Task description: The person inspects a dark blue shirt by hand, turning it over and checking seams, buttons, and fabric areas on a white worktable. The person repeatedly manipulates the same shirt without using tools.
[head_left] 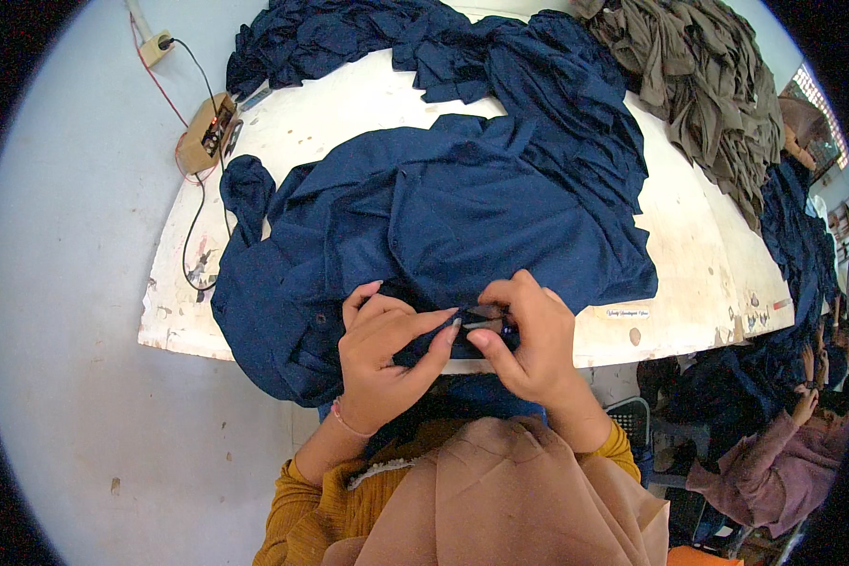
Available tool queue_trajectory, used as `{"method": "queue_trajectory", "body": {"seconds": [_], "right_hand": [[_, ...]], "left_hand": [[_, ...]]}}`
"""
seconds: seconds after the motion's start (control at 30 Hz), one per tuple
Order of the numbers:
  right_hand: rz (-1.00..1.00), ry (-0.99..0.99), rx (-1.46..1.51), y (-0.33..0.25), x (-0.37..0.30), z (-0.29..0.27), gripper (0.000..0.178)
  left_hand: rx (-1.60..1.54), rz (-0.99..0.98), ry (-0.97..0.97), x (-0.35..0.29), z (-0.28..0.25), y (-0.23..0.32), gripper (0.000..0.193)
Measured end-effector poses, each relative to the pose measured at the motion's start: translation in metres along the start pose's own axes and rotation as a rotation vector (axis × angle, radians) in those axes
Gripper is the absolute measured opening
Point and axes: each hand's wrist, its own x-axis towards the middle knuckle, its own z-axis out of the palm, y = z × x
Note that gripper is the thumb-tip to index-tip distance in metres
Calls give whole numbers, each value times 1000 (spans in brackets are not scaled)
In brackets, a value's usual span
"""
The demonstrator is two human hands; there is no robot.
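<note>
Worn white table, with navy fabric heaped across it to the near edge, where both hands meet.
Judging by its loose folds, the navy fabric should be soft, limp and hard to damage by handling; an edge would lift lightly, while the whole heap would drag. Pinching it flat, close to the worked spot, seems best. Left grip is nearly closed, thumb and forefinger tips together on what looks like a dark fold of it. Right grip curls round what appear to be small snips, likely stiff and light, best held by the sides, clear of the blades.
</note>
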Motion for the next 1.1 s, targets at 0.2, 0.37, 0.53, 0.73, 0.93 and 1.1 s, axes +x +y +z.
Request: {"method": "queue_trajectory", "body": {"seconds": [0.2,0.37,0.53,0.73,0.93,1.1], "right_hand": [[-106,16,-187,-1,-2,5,31],[-87,25,-77,2,1,7,27],[84,-148,354,8,5,3,24],[147,-355,315,38,-2,-22,21],[148,-483,173,53,-8,-45,21],[183,-308,376,56,-13,-43,22]], "left_hand": [[15,19,19,-1,-1,1,14],[-25,-5,22,0,-3,1,12],[-99,-14,108,2,-8,-3,11],[-302,-271,402,-4,-34,-10,8],[-225,-298,559,0,-53,-23,8],[-269,-309,738,10,-67,-27,10]]}}
